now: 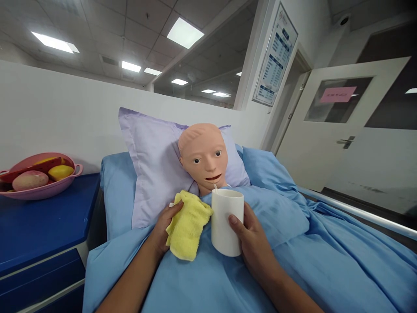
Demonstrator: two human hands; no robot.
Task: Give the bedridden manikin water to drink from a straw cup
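A training manikin (203, 157) lies in a bed under a light blue blanket (293, 256), its head on a lilac pillow (153, 169). My right hand (250, 241) is wrapped round a white cup (226, 221) held upright just below the manikin's chin. A thin straw (215, 188) rises from the cup towards the mouth. My left hand (163, 230) grips a folded yellow cloth (188, 224) beside the cup, over the manikin's chest.
A blue bedside cabinet (42, 226) stands at the left with a pink bowl (61, 184) of fruit on it. A metal bed rail (358, 213) runs along the right side. A white door (352, 130) is at the far right.
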